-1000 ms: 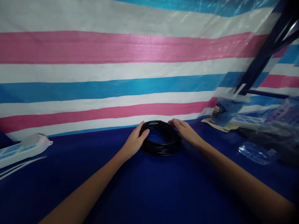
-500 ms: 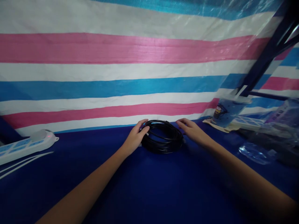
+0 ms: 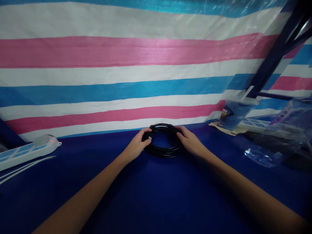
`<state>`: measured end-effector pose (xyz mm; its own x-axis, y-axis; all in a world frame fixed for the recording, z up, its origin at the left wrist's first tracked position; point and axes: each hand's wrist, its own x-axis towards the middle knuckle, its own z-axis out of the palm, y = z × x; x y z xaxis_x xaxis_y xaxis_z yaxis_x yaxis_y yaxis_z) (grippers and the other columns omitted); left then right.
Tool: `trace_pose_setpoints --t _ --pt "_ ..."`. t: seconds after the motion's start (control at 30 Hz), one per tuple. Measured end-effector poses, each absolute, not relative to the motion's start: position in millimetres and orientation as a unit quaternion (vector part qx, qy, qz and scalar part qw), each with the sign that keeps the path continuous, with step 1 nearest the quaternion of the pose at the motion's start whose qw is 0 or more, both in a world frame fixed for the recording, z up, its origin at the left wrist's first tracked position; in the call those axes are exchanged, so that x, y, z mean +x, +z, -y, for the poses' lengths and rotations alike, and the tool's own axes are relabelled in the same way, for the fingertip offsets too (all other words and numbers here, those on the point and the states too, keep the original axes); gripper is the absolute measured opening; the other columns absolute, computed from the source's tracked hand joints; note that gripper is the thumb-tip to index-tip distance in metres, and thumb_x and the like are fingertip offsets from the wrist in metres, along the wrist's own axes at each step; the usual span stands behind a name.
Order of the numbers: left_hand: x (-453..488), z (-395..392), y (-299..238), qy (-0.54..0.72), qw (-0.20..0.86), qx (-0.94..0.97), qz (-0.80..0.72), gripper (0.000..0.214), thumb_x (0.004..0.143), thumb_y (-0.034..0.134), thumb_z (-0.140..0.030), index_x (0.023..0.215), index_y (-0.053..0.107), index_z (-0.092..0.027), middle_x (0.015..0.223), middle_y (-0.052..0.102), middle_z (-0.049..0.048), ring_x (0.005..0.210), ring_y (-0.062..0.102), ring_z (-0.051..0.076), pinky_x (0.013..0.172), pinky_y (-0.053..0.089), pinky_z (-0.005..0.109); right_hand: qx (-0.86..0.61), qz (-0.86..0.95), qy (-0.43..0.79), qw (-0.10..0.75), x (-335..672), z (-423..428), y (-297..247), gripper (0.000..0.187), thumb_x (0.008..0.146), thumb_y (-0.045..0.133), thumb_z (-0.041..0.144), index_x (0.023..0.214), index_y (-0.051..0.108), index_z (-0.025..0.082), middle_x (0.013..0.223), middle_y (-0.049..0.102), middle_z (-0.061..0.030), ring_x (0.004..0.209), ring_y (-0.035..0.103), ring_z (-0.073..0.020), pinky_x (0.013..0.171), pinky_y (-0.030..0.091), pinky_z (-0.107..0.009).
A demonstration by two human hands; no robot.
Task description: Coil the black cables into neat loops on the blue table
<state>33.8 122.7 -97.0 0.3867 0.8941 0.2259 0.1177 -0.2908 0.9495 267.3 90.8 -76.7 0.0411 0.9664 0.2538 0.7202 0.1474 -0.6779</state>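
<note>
A black cable [image 3: 163, 152] is wound into a round coil of several turns at the far middle of the dark blue tabletop [image 3: 156, 191]. On the coil's left side, my left hand [image 3: 137, 143] is closed round the turns, its thumb near a small pale tag or plug end. My right hand [image 3: 190, 139] grips the opposite side, thumb on the inner edge and fingers over the outside. The undersides of both hands' fingers are hidden by the cable.
To the left lies a white power strip [image 3: 46, 146] with a red light, beside white cords [image 3: 31, 165]. On the right stand a plastic cup [image 3: 235, 112] with a straw and a clear plastic bottle or wrapping [image 3: 263, 156]. A striped sheet [image 3: 122, 74] hangs behind.
My right hand has moved left and closed on the coil's right side. The turns look more tightly gathered, with a rounder opening. My left hand keeps its hold.
</note>
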Motion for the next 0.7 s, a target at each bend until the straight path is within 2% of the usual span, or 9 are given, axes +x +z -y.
trace_pose_setpoints --t 0.13,0.23,0.33,0.4,0.5,0.53,0.6,0.67,0.7 --pt "35 -119 -101 0.429 0.471 0.681 -0.360 0.045 0.082 0.056 -0.028 0.126 0.049 -0.023 0.138 0.049 0.0103 0.124 0.048 0.026 0.102 0.037 0.041 -0.616 0.643 0.223 0.397 270 -95 -80 0.033 0.092 0.039 0.025 0.118 0.053 0.012 0.120 0.060 -0.0146 0.110 0.056 -0.0226 0.095 0.042 -0.036" --pt "36 -114 -97 0.425 0.493 0.656 -0.382 0.048 0.082 0.056 -0.033 0.129 0.049 -0.023 0.134 0.053 0.0097 0.116 0.053 0.027 0.092 0.045 0.040 -0.623 0.630 0.216 0.411 278 -94 -75 0.031 0.092 0.038 0.032 0.111 0.057 0.016 0.113 0.064 -0.0133 0.105 0.059 -0.0240 0.091 0.045 -0.038" --pt "36 -112 -87 0.421 0.495 0.639 -0.412 0.049 0.082 0.057 -0.037 0.129 0.052 -0.025 0.127 0.058 0.0093 0.111 0.056 0.028 0.083 0.049 0.038 -0.660 0.631 0.155 0.377 291 -91 -66 0.030 0.091 0.041 0.039 0.101 0.060 0.018 0.109 0.065 -0.0132 0.101 0.061 -0.0273 0.089 0.045 -0.043" --pt "35 -115 -78 0.427 0.464 0.637 -0.444 0.048 0.083 0.055 -0.042 0.128 0.052 -0.026 0.130 0.057 0.0096 0.116 0.054 0.027 0.086 0.047 0.036 -0.704 0.597 0.174 0.343 297 -90 -60 0.040 0.087 0.044 0.053 0.096 0.060 0.017 0.097 0.067 -0.0150 0.082 0.064 -0.0275 0.075 0.050 -0.045" --pt "35 -128 -64 0.395 0.423 0.627 -0.523 0.054 0.080 0.053 -0.056 0.123 0.053 -0.023 0.128 0.057 0.0147 0.115 0.055 0.028 0.081 0.047 0.036 -0.719 0.562 0.296 0.282 295 -94 -52 0.053 0.075 0.053 0.068 0.080 0.060 0.016 0.070 0.065 -0.0129 0.054 0.059 -0.0213 0.050 0.050 -0.039" --pt "37 -135 -61 0.373 0.419 0.624 -0.545 0.057 0.076 0.056 -0.060 0.119 0.055 -0.022 0.121 0.061 0.0169 0.108 0.058 0.030 0.075 0.048 0.036 -0.709 0.569 0.330 0.252 291 -96 -50 0.051 0.071 0.059 0.066 0.075 0.060 0.016 0.063 0.063 -0.0108 0.049 0.057 -0.0196 0.046 0.049 -0.036" --pt "44 -149 -58 0.336 0.414 0.627 -0.568 0.057 0.062 0.070 -0.057 0.103 0.059 -0.020 0.096 0.068 0.0167 0.091 0.063 0.032 0.067 0.047 0.037 -0.697 0.595 0.349 0.196 279 -103 -47 0.038 0.061 0.072 0.052 0.069 0.060 0.016 0.053 0.059 -0.0064 0.044 0.055 -0.0179 0.043 0.047 -0.034" --pt "55 -159 -58 0.307 0.393 0.639 -0.585 0.052 0.045 0.082 -0.041 0.086 0.059 -0.020 0.071 0.066 0.0098 0.080 0.063 0.032 0.065 0.045 0.038 -0.711 0.608 0.311 0.168 266 -110 -47 0.026 0.054 0.076 0.032 0.067 0.059 0.018 0.046 0.054 -0.0025 0.040 0.053 -0.0184 0.042 0.045 -0.034" --pt "61 -162 -60 0.299 0.377 0.646 -0.593 0.048 0.040 0.082 -0.031 0.080 0.057 -0.020 0.063 0.063 0.0065 0.079 0.063 0.033 0.067 0.045 0.039 -0.723 0.606 0.285 0.171 261 -113 -48 0.022 0.052 0.074 0.025 0.065 0.057 0.018 0.044 0.052 -0.0013 0.040 0.053 -0.0193 0.042 0.045 -0.035"
